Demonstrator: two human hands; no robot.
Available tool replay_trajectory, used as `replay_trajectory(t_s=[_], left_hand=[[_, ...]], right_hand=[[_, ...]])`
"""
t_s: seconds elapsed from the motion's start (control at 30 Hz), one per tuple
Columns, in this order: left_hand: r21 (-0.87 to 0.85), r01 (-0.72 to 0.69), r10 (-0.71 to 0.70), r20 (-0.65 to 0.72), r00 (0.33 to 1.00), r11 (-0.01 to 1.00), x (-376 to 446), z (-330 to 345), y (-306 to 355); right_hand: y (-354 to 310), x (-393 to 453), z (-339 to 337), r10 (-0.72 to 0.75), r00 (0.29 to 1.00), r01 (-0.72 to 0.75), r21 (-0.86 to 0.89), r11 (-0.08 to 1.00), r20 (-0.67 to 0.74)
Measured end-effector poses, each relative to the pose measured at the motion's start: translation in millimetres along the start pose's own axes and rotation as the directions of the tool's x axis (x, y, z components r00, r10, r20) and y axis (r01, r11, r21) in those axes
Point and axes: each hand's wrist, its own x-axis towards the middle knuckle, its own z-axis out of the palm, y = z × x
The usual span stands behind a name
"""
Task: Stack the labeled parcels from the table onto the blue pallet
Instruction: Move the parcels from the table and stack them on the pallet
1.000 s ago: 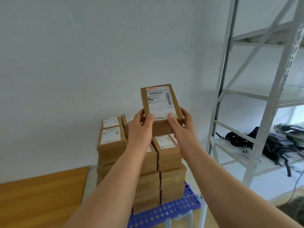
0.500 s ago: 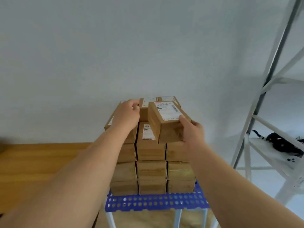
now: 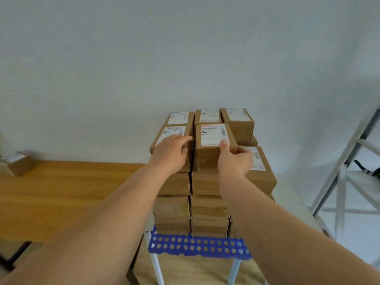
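Note:
A stack of brown labeled parcels (image 3: 207,206) stands several layers high on the blue perforated pallet (image 3: 197,245). The parcel just set down (image 3: 211,138) sits in the top layer's front middle, label up. My right hand (image 3: 234,161) grips its front right corner, thumb on the label. My left hand (image 3: 170,153) rests with straight fingers on the top front left parcel (image 3: 172,132), fingertips at the gap between the two. One lower parcel (image 3: 260,171) lies at the front right.
A wooden table (image 3: 61,194) lies to the left, carrying one more labeled parcel (image 3: 17,164) at its far left. A white metal shelf frame (image 3: 347,167) stands to the right. A plain wall is close behind the stack.
The parcel went from my right hand in the air down into the top layer's front middle slot. My left hand stayed on the front left parcel.

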Motion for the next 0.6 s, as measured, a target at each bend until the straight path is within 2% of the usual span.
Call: replay_trajectory(t_s=[0.17, 0.33, 0.47, 0.6], left_hand=[[-0.041, -0.068, 0.069, 0.016, 0.997, 0.997, 3, 5, -13], [0.010, -0.148, 0.148, 0.003, 0.989, 0.989, 5, 8, -16], [0.031, -0.175, 0.177, -0.037, 0.984, 0.984, 7, 10, -14], [0.014, -0.186, 0.187, -0.102, 0.977, 0.982, 7, 12, -14]], right_hand=[[9, 0, 16, 0.013, 0.998, -0.014, -0.015, 1.000, -0.068], [10, 0, 23, 0.020, 0.994, -0.023, -0.026, 0.999, -0.109], [9, 1, 25, 0.016, 0.989, -0.026, -0.064, 0.998, -0.144], [9, 1, 24, 0.029, 0.992, -0.038, -0.076, 0.996, -0.121]])
